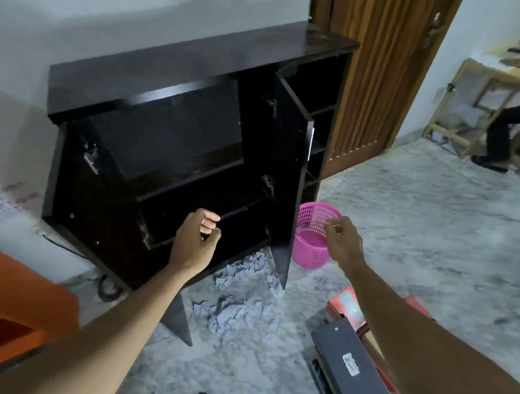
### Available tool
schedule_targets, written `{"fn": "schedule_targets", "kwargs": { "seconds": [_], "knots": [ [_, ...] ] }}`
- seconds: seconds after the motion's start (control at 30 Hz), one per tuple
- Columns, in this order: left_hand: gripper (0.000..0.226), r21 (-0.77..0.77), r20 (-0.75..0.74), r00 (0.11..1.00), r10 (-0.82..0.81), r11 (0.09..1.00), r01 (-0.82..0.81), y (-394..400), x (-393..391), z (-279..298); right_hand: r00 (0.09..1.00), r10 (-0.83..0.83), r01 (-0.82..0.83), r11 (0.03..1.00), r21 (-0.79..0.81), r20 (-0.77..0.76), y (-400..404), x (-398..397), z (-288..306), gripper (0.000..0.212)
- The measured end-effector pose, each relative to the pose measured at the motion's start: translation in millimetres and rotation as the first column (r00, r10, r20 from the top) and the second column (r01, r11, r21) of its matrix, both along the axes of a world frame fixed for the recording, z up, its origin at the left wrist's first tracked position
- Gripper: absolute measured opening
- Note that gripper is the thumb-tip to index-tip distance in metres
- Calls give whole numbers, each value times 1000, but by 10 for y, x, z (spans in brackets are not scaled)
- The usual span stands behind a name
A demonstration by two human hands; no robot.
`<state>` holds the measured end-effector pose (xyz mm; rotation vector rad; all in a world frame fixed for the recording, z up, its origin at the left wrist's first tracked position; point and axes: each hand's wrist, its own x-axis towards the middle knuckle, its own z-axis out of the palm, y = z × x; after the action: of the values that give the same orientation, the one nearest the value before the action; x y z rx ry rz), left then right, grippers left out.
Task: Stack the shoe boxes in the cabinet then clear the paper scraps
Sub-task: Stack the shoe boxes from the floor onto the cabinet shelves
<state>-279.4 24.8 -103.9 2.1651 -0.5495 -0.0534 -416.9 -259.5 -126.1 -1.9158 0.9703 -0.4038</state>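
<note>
key relation: we are judging the next reach as down and to the right, since the shoe boxes (354, 361) are lying on the floor (408, 227) under our right forearm, nearer the right hand (342, 239) than the left hand (199, 238)
long axis: the dark top box is running away from us, angled toward the cabinet (175, 144)
right hand: we are holding it loosely curled over the pink basket (312, 233), gripping nothing
left hand: we are keeping it half closed and empty before the open lower shelf
cabinet: its doors are standing open, shelves bare
paper scraps (238, 306): they are lying on the floor at the cabinet's foot, between our arms
</note>
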Motion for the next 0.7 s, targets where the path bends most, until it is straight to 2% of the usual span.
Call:
{"fn": "schedule_targets", "kwargs": {
  "seconds": [0.2, 0.3, 0.4, 0.5, 0.63, 0.7],
  "knots": [
    [18, 139, -112, 947, -301, 939, 315, -543, 391, -372, 945, -317, 323, 943, 83, -74, -142, -458, -530, 19],
    [19, 211, -181, 882, -436, 858, 468, -725, 527, -681, 893, -436, 445, 892, 78, -115, -85, -716, -917, 10],
    [18, 273, -248, 806, -537, 760, 590, -858, 543, -1023, 823, -537, 563, 816, 134, -186, 187, -982, -1118, 15],
    [17, 304, -377, 733, -567, 671, 676, -955, 437, -1440, 760, -585, 637, 756, 148, -281, 497, -1280, -1340, 26],
    [13, 324, -520, 620, -588, 535, 780, -1093, 224, -2136, 661, -639, 735, 656, 170, -393, 764, -1676, -1999, 30],
    [11, 340, -563, 594, -575, 494, 800, -1225, 94, -2514, 628, -648, 764, 618, 184, -431, 831, -1860, -2390, 29]
  ]
}}
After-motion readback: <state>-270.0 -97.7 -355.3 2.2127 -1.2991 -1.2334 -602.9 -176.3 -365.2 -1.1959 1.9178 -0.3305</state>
